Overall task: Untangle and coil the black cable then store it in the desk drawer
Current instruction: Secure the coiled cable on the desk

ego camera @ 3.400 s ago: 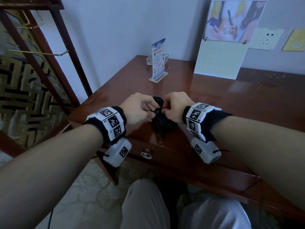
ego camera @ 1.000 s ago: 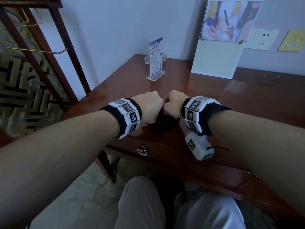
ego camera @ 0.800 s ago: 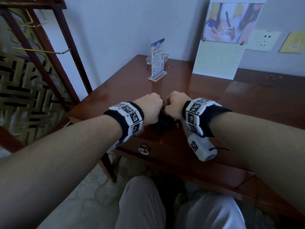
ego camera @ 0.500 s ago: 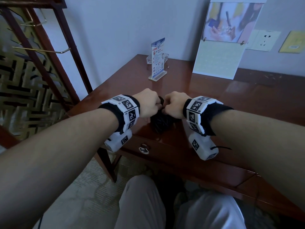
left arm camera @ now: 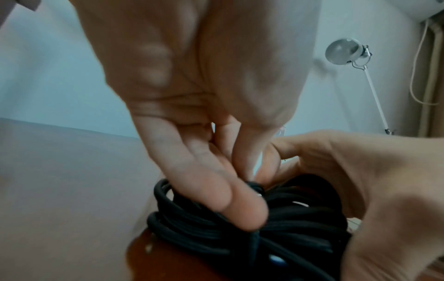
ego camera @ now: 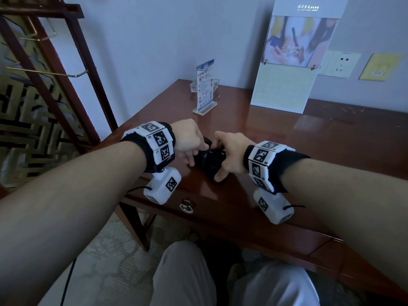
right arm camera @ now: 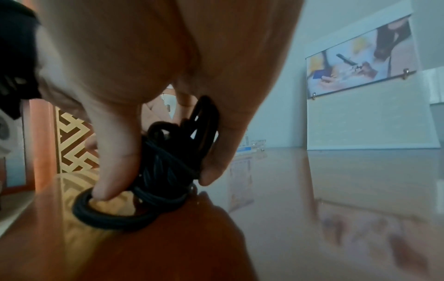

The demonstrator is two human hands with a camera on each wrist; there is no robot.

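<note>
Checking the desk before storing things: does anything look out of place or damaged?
Nothing stands out. The black cable sits bundled on the desk, held by both hands; the drawer below is closed.

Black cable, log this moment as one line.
black cable: bundled on desk | left hand: pinching | right hand: holding | drawer: closed

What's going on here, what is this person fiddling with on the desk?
A seated person is working on a black cable bundled on a glossy wooden desk. The right hand grips the bundle between thumb and fingers, steadying it on the desk, while the left hand pinches a strand at the top of it. The cable is already wound into loops. The desk drawer below looks shut, so the cable has not been put away yet.
</note>
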